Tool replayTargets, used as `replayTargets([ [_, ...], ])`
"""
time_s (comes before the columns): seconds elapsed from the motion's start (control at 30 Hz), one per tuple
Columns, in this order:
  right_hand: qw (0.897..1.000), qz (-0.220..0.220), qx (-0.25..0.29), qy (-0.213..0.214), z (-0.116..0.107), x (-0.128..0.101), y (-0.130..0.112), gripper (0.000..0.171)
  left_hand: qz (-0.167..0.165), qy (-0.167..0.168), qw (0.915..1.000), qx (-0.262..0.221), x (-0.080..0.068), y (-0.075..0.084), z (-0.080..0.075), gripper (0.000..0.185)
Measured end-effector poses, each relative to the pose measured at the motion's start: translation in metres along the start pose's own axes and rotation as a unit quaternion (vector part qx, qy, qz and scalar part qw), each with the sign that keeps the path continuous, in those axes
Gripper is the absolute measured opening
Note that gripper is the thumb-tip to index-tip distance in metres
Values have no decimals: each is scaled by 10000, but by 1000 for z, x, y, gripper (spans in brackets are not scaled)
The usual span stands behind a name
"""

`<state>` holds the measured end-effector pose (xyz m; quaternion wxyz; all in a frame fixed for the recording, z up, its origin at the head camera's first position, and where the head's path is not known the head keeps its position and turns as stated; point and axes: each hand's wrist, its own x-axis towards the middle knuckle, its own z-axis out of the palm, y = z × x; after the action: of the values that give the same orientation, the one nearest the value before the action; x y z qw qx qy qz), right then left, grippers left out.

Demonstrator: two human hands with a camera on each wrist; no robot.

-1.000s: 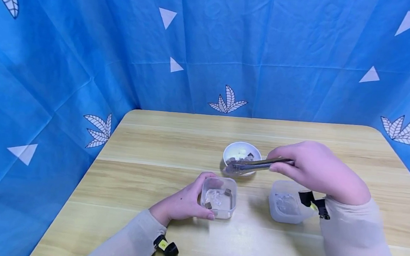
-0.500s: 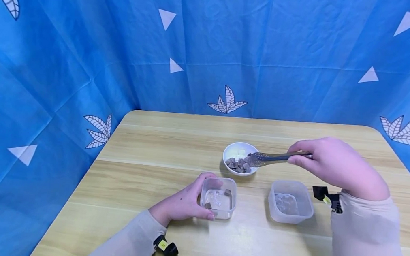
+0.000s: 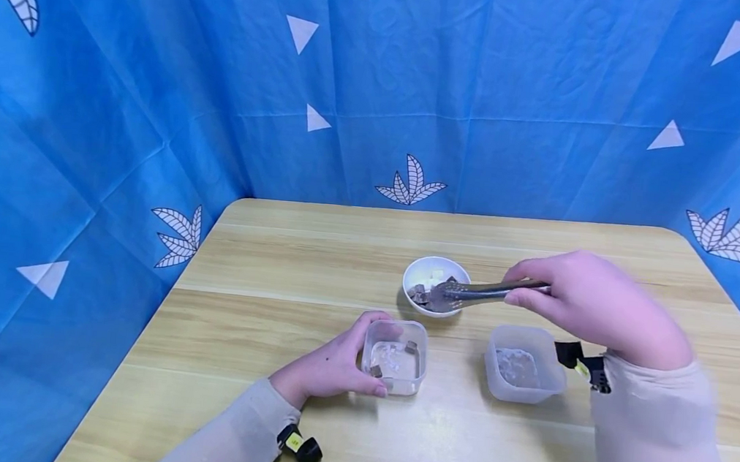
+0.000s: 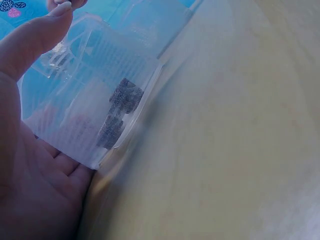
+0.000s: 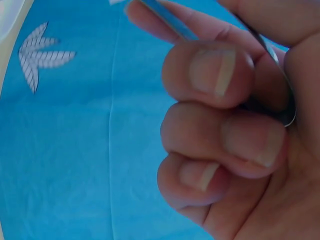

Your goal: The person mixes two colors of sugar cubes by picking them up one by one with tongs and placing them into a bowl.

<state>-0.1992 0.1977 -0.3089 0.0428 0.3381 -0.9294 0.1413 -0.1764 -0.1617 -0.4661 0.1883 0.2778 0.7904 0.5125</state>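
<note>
My right hand (image 3: 591, 302) grips metal tongs (image 3: 477, 292) by the handle end; in the right wrist view its fingers curl round them. The perforated tong heads dip into a white bowl (image 3: 408, 272) of dark brown cubes (image 3: 417, 292) and a few white pieces (image 3: 436, 274). Whether the tongs pinch a cube is hidden. My left hand (image 3: 335, 366) holds a clear square container (image 3: 404, 387) on the table, thumb at the near side and fingers round the far side. Two dark cubes (image 4: 119, 112) lie in it.
A second translucent square container (image 3: 521, 393) stands on the wooden table (image 3: 302, 254) below my right forearm, with something clear and whitish in its bottom. A blue patterned curtain (image 3: 370, 77) hangs behind and to the left of the table.
The tongs first drew right from the bowl's front-left to its right side, then moved back left, lower into the cubes. My left hand and its container stayed still.
</note>
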Motion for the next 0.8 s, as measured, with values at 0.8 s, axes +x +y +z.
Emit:
replayTargets([
  [0.8, 9888, -1296, 68, -734, 46, 30, -54, 11, 42, -40, 10000, 1, 0, -1, -1, 101],
])
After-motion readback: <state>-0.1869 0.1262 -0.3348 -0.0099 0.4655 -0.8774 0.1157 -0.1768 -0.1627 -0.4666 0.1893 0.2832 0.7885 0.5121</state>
